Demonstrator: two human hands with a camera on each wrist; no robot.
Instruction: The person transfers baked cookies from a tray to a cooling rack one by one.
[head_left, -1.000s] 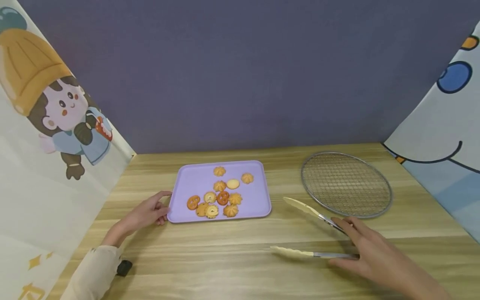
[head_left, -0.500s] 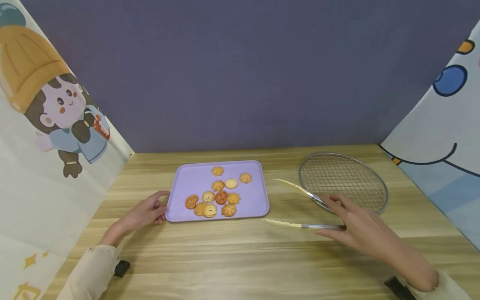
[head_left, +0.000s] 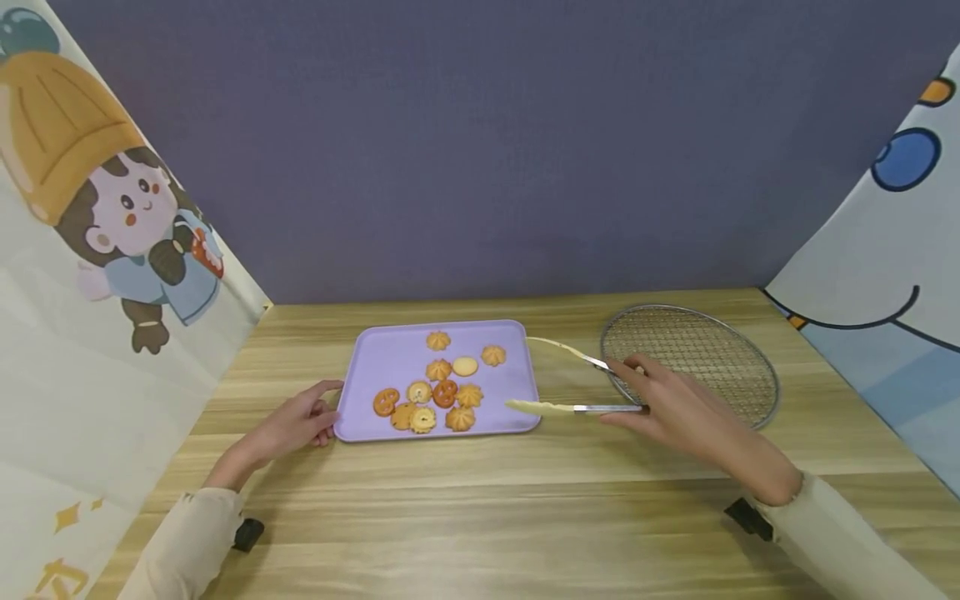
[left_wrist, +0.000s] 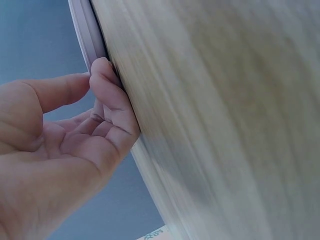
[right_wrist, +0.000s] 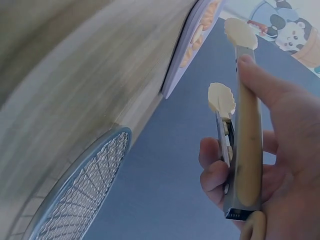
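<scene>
Right hand (head_left: 667,408) is clamped on the tongs (head_left: 551,408), whose two arms are held well apart. By the left hand (head_left: 296,423), the left rim of the purple tray (head_left: 375,358) is pinched between thumb and curled finger. The tray is seen near the centre of the head view, with the biscuits (head_left: 438,370) mostly clustered over its lower middle. At right on the bench (head_left: 480,517), the round wire rack (head_left: 690,358) is partly hidden by the right hand. One tong end is held over the tray's right side, the other by its upper right edge; whether either touches cannot be told.

For good handling, the tray should be braced by the left hand and the tongs lowered astride one biscuit, the outlying one at the tray's upper right probably being easiest. Gentle pressure is advised, as crumbling seems likely, and crowded neighbours could be knocked.
</scene>
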